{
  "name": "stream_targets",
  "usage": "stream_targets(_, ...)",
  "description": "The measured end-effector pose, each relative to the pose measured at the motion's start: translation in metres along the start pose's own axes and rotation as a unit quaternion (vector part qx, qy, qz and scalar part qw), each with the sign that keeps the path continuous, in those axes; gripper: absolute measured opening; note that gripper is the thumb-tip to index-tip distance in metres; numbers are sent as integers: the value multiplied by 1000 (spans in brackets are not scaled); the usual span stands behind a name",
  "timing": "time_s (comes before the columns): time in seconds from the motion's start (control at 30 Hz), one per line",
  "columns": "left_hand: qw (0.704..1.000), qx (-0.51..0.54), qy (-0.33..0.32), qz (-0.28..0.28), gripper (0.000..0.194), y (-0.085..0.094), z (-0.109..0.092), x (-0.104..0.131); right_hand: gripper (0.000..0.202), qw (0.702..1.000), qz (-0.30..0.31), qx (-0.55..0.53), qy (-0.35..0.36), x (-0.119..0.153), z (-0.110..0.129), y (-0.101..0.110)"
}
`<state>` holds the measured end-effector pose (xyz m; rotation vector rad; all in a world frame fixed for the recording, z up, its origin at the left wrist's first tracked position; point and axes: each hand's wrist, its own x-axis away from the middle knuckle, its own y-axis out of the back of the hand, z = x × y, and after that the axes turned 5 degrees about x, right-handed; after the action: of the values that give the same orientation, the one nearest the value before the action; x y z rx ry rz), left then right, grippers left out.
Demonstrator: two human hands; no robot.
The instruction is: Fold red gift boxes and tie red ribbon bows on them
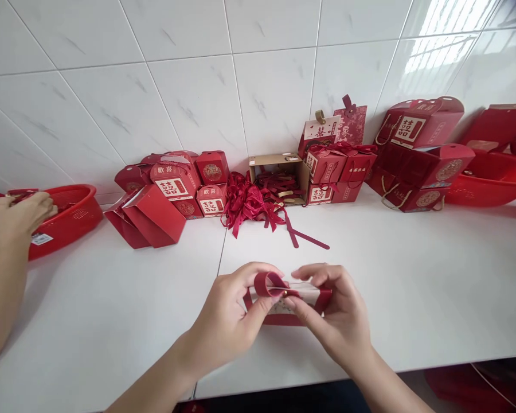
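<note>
Near the table's front edge, a small red and white gift box [284,319] stands between my hands. A dark red strap [263,283] loops up at its top, with a small metal stud beside it. My left hand [236,307] pinches the strap at the box's top edge, thumb in front and fingers behind. On the other side, my right hand [335,310] has its thumb on the strap's end near the stud and its fingers curved over the back of the top edge. Farther back, loose dark red straps [307,236] lie on the white table.
Red ribbons [249,201] lie beside an open cardboard box [301,178] of straps. Stacked gift boxes [176,180] line the tiled wall. Folded red boxes [148,217] stand left of centre. Another person's hand [15,215] reaches over a red basket [75,221]; another basket [481,186] is at right.
</note>
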<state>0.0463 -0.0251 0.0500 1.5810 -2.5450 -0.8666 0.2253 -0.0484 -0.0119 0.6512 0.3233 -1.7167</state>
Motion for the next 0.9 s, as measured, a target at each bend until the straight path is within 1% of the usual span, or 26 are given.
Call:
stream_targets(0.03,1000,6,2,-18,16,-1,3,-1,38,998,21,35,-40,2,-6,4)
stream_targets(0.1,998,13,3,-54,18,-2,9,-3,49,983,101,110,-109,5,-15,16)
stream_targets(0.17,998,20,0,-66,23,-3,13,-4,50,957,183,156,-160,7,-21,27)
stream_targets(0.2,998,27,-1,-61,23,-4,14,-5,52,946,211,169,-177,8,-23,32)
stream_targets(0.3,998,45,-1,-34,24,-3,13,-8,66,925,261,194,-196,8,-28,39)
stream_targets(0.37,998,52,3,-18,29,-2,12,-10,66,916,292,193,-194,7,-33,40)
stream_targets(0.43,998,63,0,-24,30,1,11,-13,63,919,302,172,-185,5,-38,41)
stream_targets(0.47,996,79,-4,-44,28,3,11,-15,64,927,291,154,-179,4,-40,43)
stream_targets(0.5,992,105,-7,-72,26,4,11,-17,66,939,266,129,-173,3,-41,45)
stream_targets(0.57,974,180,-17,-133,21,6,10,-25,73,968,180,55,-165,1,-41,50)
stream_targets(0.6,962,223,-26,-154,21,6,8,-31,74,976,133,10,-169,-1,-40,52)
stream_targets(0.63,949,263,-37,-167,20,5,7,-39,74,979,96,-34,-176,-2,-38,52)
stream_targets(0.67,937,296,-51,-176,19,3,5,-48,73,978,74,-73,-183,-4,-37,53)
stream_targets(0.73,919,343,-81,-179,18,-2,3,-68,64,973,51,-119,-193,-8,-38,51)
stream_targets(0.8,911,366,-102,-163,21,-10,5,-89,47,973,10,-133,-187,-19,-45,53)
stream_targets(0.87,916,360,-114,-136,31,-20,16,-107,38,980,-51,-113,-159,-42,-54,64)
stream_targets(0.9,926,339,-112,-125,39,-25,26,-114,37,985,-77,-87,-129,-59,-56,74)
